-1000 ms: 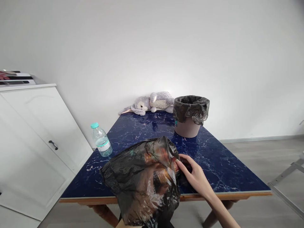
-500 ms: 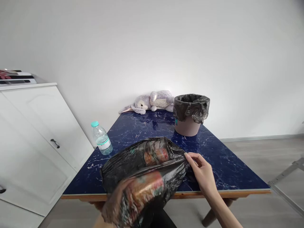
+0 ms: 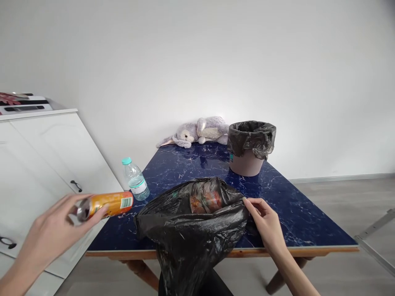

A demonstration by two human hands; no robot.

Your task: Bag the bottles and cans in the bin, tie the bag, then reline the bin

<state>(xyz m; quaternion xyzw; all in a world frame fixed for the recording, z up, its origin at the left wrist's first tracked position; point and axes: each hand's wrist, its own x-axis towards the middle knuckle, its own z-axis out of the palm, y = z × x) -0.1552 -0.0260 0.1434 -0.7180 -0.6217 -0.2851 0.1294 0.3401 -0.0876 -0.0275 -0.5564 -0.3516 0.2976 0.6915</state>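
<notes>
My left hand (image 3: 57, 224) is closed around an orange can (image 3: 112, 203), held on its side left of the table's front edge. A black plastic bag (image 3: 197, 234) lies on the table's front part and hangs over the edge. Something reddish-orange shows through its thin film. My right hand (image 3: 263, 220) pinches the bag's right edge between thumb and fingers. Just beyond the can, a clear bottle (image 3: 138, 185) with a turquoise cap stands upright on the blue table (image 3: 185, 162).
A pinkish bin (image 3: 247, 163) with a black liner stands at the back right of the table. A plush rabbit (image 3: 197, 130) lies at the far end by the wall. White cabinets (image 3: 46, 164) stand on the left, and a metal frame (image 3: 375, 242) on the right.
My left hand has come out from behind the bag and moved up and left with the orange can. The bag's front part now hangs down. My right hand still pinches the edge.
</notes>
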